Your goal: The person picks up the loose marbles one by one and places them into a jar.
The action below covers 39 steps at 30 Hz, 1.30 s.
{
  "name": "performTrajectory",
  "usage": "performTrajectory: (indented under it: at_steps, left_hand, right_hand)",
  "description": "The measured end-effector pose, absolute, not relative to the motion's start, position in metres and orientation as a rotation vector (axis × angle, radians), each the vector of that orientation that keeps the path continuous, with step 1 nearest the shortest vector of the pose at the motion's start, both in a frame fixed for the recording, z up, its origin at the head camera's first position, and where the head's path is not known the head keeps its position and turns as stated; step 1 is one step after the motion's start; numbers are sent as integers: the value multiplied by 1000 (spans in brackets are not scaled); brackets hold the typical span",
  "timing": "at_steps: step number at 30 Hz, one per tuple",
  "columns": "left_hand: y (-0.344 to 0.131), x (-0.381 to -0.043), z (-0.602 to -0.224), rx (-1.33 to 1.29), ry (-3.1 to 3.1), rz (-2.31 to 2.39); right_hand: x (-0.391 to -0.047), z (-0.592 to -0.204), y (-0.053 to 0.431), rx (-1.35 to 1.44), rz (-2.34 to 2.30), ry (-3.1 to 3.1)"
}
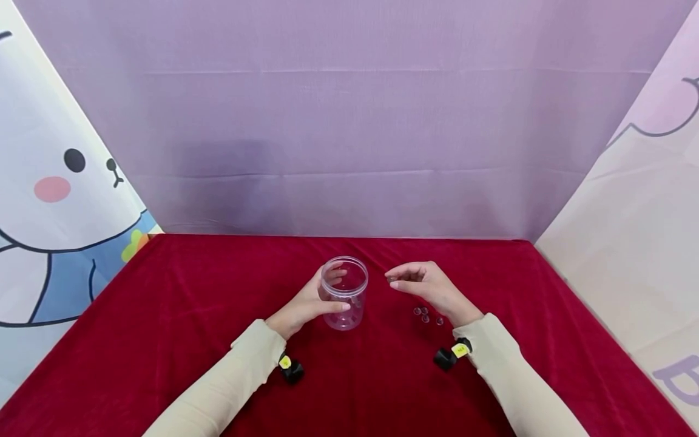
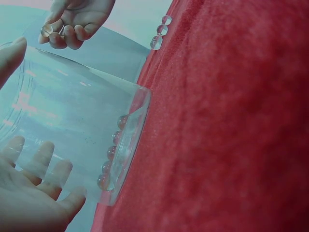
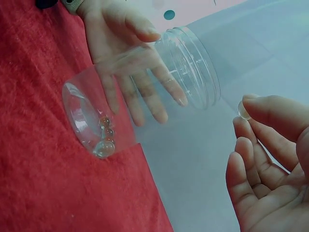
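My left hand (image 1: 311,303) holds a clear plastic jar (image 1: 352,311), thumb on the near side and fingers behind it. The jar stands upright with its threaded mouth uncovered. Several clear marbles (image 2: 112,153) lie on the jar's bottom, seen through its wall in both wrist views. To the right of the jar, my right hand (image 1: 431,286) pinches one clear marble (image 3: 243,110) between thumb and fingertips, a short way from the rim. Several more loose marbles (image 1: 425,311) sit on the cloth below the right hand.
A red velvety cloth (image 1: 218,273) covers the table. Behind it hangs a lilac curtain (image 1: 349,121). Printed cartoon panels (image 1: 49,255) stand at the sides. Black wrist cameras (image 1: 445,359) with yellow labels sit at both wrists.
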<state>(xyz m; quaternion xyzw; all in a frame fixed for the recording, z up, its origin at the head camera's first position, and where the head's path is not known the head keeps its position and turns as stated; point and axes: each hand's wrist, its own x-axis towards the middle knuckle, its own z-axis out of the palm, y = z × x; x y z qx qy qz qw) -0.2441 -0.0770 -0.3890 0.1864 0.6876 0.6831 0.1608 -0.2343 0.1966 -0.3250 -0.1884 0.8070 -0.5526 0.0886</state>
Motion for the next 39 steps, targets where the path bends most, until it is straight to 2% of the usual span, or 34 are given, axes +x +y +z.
performTrajectory:
  at_steps: [39]
  left_hand:
    - [-78, -244, -392, 541, 1916, 1961]
  right_hand:
    - [-245, -325, 161, -655, -1768, 2326]
